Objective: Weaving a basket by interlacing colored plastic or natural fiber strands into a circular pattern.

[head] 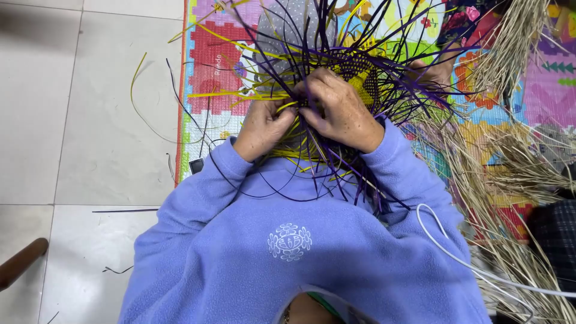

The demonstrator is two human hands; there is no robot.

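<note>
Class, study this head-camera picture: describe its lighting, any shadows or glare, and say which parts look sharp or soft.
Head view: soft, even indoor light, no harsh glare; a faint shadow lies on the floor tiles at top left. The left hand, right hand and purple and yellow strips look sharp; the lilac sweater near the lens appears slightly softer. Straight tile lines bend a little at the edges.

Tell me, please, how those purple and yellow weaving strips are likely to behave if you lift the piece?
The loose purple strips arc outward, so they are probably springy, not limp. The woven patch likely holds its shape. Both hands grip it easily, which suggests it is light.
</note>
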